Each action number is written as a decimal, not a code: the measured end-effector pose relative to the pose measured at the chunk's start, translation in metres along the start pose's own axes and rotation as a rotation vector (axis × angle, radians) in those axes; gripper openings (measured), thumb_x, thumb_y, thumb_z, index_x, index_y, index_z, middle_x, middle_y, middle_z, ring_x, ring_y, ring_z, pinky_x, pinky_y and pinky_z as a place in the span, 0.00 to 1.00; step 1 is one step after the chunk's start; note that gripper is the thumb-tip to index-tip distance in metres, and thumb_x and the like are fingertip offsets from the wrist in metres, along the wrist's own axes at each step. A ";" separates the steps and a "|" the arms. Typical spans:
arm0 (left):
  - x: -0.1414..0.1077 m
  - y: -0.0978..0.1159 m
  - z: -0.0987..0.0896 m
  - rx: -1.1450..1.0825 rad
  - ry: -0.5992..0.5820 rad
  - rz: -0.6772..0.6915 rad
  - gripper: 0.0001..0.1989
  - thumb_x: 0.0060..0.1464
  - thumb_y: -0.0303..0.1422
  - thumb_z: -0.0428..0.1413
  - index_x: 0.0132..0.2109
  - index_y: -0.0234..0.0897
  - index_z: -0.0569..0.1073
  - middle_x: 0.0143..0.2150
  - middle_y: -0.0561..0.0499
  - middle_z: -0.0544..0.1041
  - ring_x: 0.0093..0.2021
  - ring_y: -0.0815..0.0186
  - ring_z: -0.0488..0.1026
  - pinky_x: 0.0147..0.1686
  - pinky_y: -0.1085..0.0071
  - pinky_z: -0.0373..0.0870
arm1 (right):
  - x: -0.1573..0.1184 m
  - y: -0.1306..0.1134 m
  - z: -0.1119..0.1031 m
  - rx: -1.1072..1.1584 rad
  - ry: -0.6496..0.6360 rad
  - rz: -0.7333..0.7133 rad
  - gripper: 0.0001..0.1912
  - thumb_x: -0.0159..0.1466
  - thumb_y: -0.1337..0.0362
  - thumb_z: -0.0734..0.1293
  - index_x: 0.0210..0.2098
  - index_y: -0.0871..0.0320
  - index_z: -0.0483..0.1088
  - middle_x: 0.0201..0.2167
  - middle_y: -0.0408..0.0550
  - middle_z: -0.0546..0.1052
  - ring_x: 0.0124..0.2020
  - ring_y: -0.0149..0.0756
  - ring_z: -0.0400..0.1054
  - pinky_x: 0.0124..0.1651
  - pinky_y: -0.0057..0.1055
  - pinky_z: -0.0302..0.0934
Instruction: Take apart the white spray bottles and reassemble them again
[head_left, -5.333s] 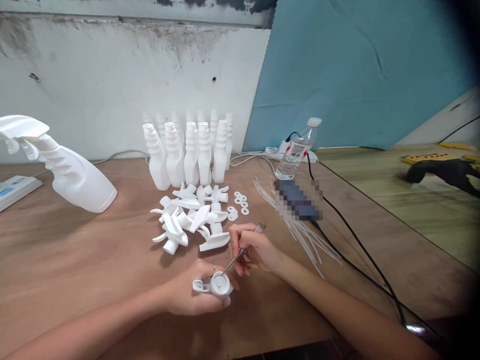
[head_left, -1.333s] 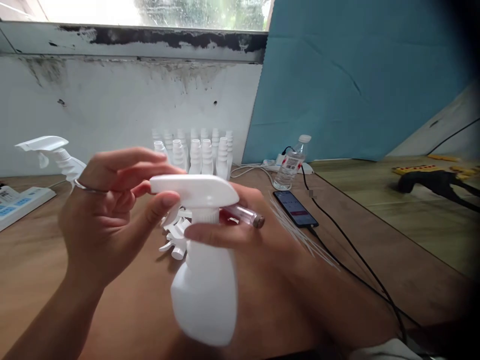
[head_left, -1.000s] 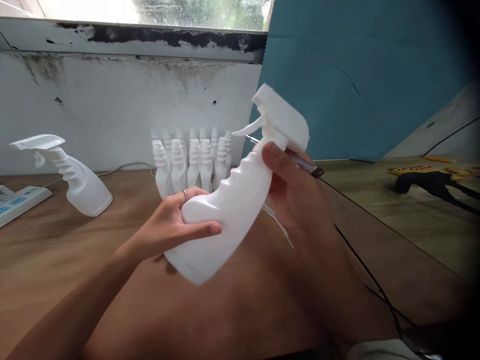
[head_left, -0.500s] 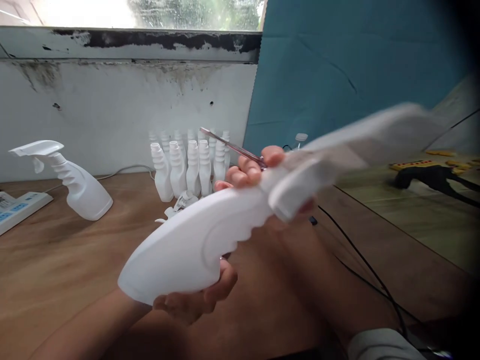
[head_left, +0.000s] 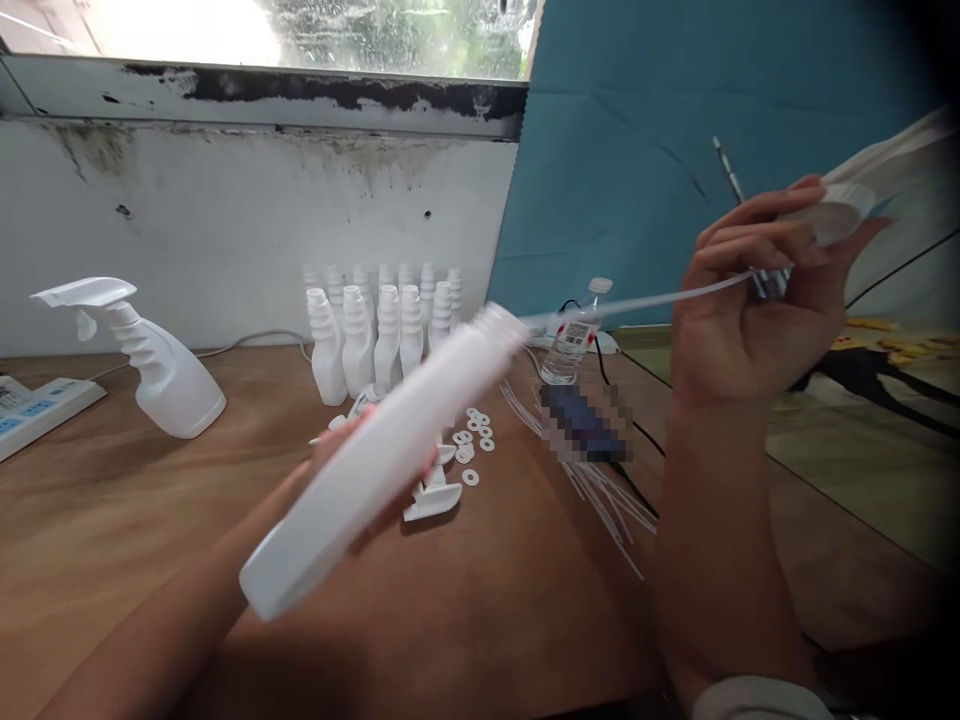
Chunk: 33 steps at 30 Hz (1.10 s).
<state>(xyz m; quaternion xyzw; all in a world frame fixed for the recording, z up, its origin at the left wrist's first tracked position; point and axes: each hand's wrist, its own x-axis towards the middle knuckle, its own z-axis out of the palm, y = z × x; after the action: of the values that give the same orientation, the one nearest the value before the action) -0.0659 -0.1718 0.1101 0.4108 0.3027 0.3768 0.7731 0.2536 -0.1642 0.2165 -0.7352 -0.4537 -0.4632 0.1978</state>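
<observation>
My left hand (head_left: pixel 334 447) is closed round the body of a white spray bottle (head_left: pixel 375 470) from behind, and the bottle hides most of its fingers. The bottle tilts, its open neck pointing up to the right. Up at the right, my right hand (head_left: pixel 750 320) grips a white trigger spray head (head_left: pixel 840 212) by its collar; the head's far end is blurred. From the head a thin dip tube (head_left: pixel 675 297) runs left to the bottle's mouth; whether its tip is inside I cannot tell. A slim metal tool (head_left: pixel 727 170) also sticks out of my right hand.
Several open white bottles (head_left: pixel 328 350) stand by the wall. Loose spray heads (head_left: pixel 433 500), white washers (head_left: pixel 470 478) and thin tubes (head_left: pixel 611 520) lie mid-table. A complete spray bottle (head_left: pixel 176 385) and a power strip (head_left: pixel 52 415) are left. A water bottle (head_left: pixel 570 345) stands behind.
The spray head has come away from the bottle's neck, pulled up and right by my right hand, baring the tube. My left hand has turned the bottle and keeps hold of it.
</observation>
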 end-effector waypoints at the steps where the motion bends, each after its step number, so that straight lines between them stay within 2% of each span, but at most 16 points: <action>1: 0.007 0.016 -0.002 0.055 -0.071 0.000 0.33 0.50 0.60 0.47 0.38 0.31 0.71 0.15 0.54 0.68 0.10 0.67 0.63 0.10 0.73 0.59 | 0.002 0.004 0.004 0.203 -0.030 0.049 0.30 0.68 0.82 0.40 0.60 0.57 0.58 0.56 0.52 0.69 0.50 0.24 0.69 0.46 0.18 0.67; 2: 0.013 0.032 -0.006 0.146 -0.156 0.090 0.34 0.50 0.62 0.45 0.39 0.32 0.70 0.16 0.53 0.69 0.11 0.66 0.64 0.11 0.73 0.60 | 0.003 0.008 0.008 0.444 -0.059 0.107 0.34 0.68 0.80 0.36 0.56 0.55 0.63 0.57 0.50 0.68 0.50 0.22 0.69 0.44 0.18 0.67; 3: 0.017 0.045 -0.012 0.210 -0.174 0.231 0.33 0.50 0.62 0.44 0.39 0.33 0.69 0.17 0.53 0.69 0.12 0.67 0.65 0.12 0.72 0.62 | 0.003 0.010 0.012 0.725 -0.094 0.174 0.37 0.68 0.78 0.33 0.50 0.53 0.67 0.57 0.47 0.69 0.48 0.20 0.69 0.42 0.18 0.66; 4: 0.021 0.057 -0.020 0.249 -0.104 0.384 0.32 0.52 0.61 0.44 0.41 0.34 0.68 0.18 0.53 0.69 0.14 0.67 0.66 0.14 0.71 0.63 | 0.002 0.011 0.017 1.036 -0.147 0.246 0.37 0.69 0.75 0.32 0.42 0.53 0.70 0.56 0.43 0.69 0.44 0.19 0.70 0.39 0.19 0.65; 5: 0.023 0.067 -0.031 0.273 0.021 0.532 0.31 0.54 0.60 0.43 0.42 0.34 0.68 0.20 0.53 0.70 0.16 0.66 0.67 0.17 0.70 0.66 | 0.000 0.011 0.022 1.348 -0.224 0.331 0.36 0.70 0.72 0.33 0.36 0.55 0.70 0.51 0.39 0.72 0.37 0.16 0.70 0.35 0.20 0.63; 7: 0.029 0.082 -0.057 0.262 0.415 0.846 0.26 0.59 0.53 0.43 0.45 0.34 0.67 0.26 0.53 0.71 0.26 0.68 0.71 0.28 0.71 0.71 | -0.008 0.007 0.034 1.895 -0.447 0.484 0.30 0.72 0.67 0.38 0.29 0.61 0.67 0.38 0.33 0.73 0.26 0.13 0.66 0.30 0.22 0.59; 8: 0.032 0.088 -0.071 0.259 0.613 1.003 0.21 0.61 0.48 0.44 0.47 0.34 0.66 0.32 0.53 0.72 0.32 0.69 0.71 0.35 0.72 0.71 | -0.014 0.004 0.040 2.095 -0.567 0.558 0.27 0.72 0.65 0.42 0.28 0.61 0.66 0.31 0.34 0.72 0.23 0.13 0.63 0.28 0.20 0.58; 9: 0.035 0.092 -0.086 0.291 0.745 1.091 0.18 0.62 0.45 0.45 0.49 0.35 0.65 0.36 0.53 0.72 0.38 0.70 0.71 0.41 0.72 0.70 | -0.022 0.000 0.046 2.241 -0.683 0.625 0.23 0.72 0.64 0.48 0.28 0.61 0.65 0.27 0.35 0.69 0.21 0.15 0.60 0.27 0.19 0.58; 11: 0.040 0.095 -0.113 0.410 0.948 1.146 0.14 0.63 0.41 0.46 0.44 0.33 0.65 0.35 0.54 0.68 0.38 0.71 0.67 0.42 0.73 0.67 | -0.040 -0.007 0.059 2.358 -0.859 0.762 0.13 0.69 0.64 0.60 0.27 0.59 0.63 0.22 0.37 0.65 0.19 0.18 0.57 0.23 0.17 0.57; 14: 0.045 0.090 -0.143 0.678 1.245 1.080 0.11 0.62 0.37 0.51 0.36 0.31 0.65 0.27 0.58 0.59 0.30 0.73 0.59 0.38 0.74 0.62 | -0.066 -0.017 0.080 2.305 -0.951 0.918 0.15 0.62 0.64 0.68 0.25 0.58 0.58 0.18 0.36 0.56 0.15 0.20 0.49 0.13 0.16 0.47; 17: 0.049 0.076 -0.157 0.864 1.407 0.877 0.13 0.59 0.37 0.55 0.43 0.30 0.66 0.26 0.59 0.57 0.28 0.72 0.57 0.36 0.74 0.60 | -0.087 -0.024 0.098 2.194 -0.935 1.033 0.18 0.61 0.62 0.69 0.24 0.57 0.55 0.16 0.33 0.50 0.13 0.19 0.41 0.10 0.16 0.39; 20: 0.055 0.059 -0.162 1.015 1.422 0.631 0.21 0.56 0.43 0.57 0.49 0.32 0.67 0.26 0.58 0.60 0.29 0.68 0.62 0.35 0.71 0.60 | -0.099 -0.030 0.111 2.124 -0.905 1.100 0.20 0.60 0.61 0.70 0.24 0.57 0.53 0.15 0.32 0.49 0.12 0.18 0.39 0.10 0.15 0.36; 24: 0.064 0.040 -0.165 1.176 1.330 0.427 0.27 0.52 0.51 0.56 0.50 0.34 0.68 0.30 0.52 0.69 0.35 0.58 0.70 0.37 0.66 0.64 | -0.107 -0.032 0.120 2.076 -0.917 1.145 0.20 0.59 0.60 0.71 0.25 0.57 0.54 0.14 0.31 0.52 0.11 0.18 0.38 0.09 0.15 0.36; 29: 0.072 0.026 -0.169 1.246 1.285 0.365 0.31 0.51 0.57 0.52 0.51 0.37 0.67 0.39 0.42 0.76 0.43 0.46 0.74 0.41 0.58 0.68 | -0.113 -0.031 0.127 2.038 -0.897 1.110 0.24 0.56 0.57 0.73 0.24 0.56 0.51 0.12 0.29 0.48 0.10 0.18 0.34 0.08 0.16 0.33; 31: 0.073 0.023 -0.169 1.251 1.302 0.362 0.31 0.51 0.58 0.51 0.50 0.37 0.67 0.41 0.40 0.76 0.45 0.45 0.73 0.41 0.57 0.68 | -0.116 -0.030 0.130 2.061 -0.904 1.099 0.26 0.54 0.55 0.74 0.23 0.56 0.50 0.11 0.29 0.47 0.10 0.18 0.36 0.09 0.17 0.34; 33: 0.073 0.022 -0.167 1.255 1.301 0.360 0.31 0.51 0.57 0.52 0.50 0.37 0.66 0.42 0.39 0.76 0.45 0.44 0.73 0.41 0.57 0.67 | -0.118 -0.030 0.133 2.066 -0.892 1.071 0.26 0.52 0.53 0.74 0.24 0.56 0.52 0.11 0.29 0.52 0.10 0.19 0.40 0.10 0.17 0.38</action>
<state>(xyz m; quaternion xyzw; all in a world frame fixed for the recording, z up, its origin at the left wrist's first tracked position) -0.1639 -0.0349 0.0372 0.5029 0.7580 0.4150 0.0159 0.2758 -0.1115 0.0453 -0.4210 -0.2761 0.5388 0.6754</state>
